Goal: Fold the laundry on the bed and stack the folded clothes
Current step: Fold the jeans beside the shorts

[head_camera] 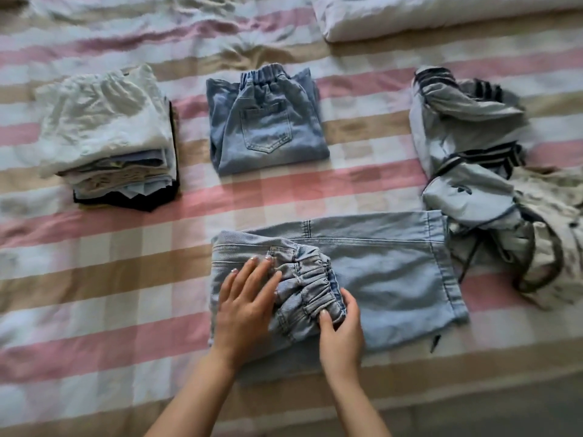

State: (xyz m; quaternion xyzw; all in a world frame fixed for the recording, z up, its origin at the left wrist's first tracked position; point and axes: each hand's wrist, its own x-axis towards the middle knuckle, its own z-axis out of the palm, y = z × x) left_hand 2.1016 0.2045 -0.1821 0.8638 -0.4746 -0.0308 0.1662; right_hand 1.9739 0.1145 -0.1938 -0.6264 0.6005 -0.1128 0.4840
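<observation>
Folding looks well along; one heap is left.
On the bed (94,279), left to right: one stack (107,137) of folded clothes; one folded pair (268,127) lying apart from it; one pair of jeans (378,272) half folded at the near edge, left hand (246,304) spread flat on it, right hand (340,329) pinching its waistband (310,285); one unfolded heap (473,152), seemingly two or three garments.

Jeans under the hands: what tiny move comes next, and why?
Probably lay the elastic waistband flat and smooth it. The right hand pinches its bunched edge, the left hand presses flat beside it, and the hem end of the jeans lies unfolded on the right.
</observation>
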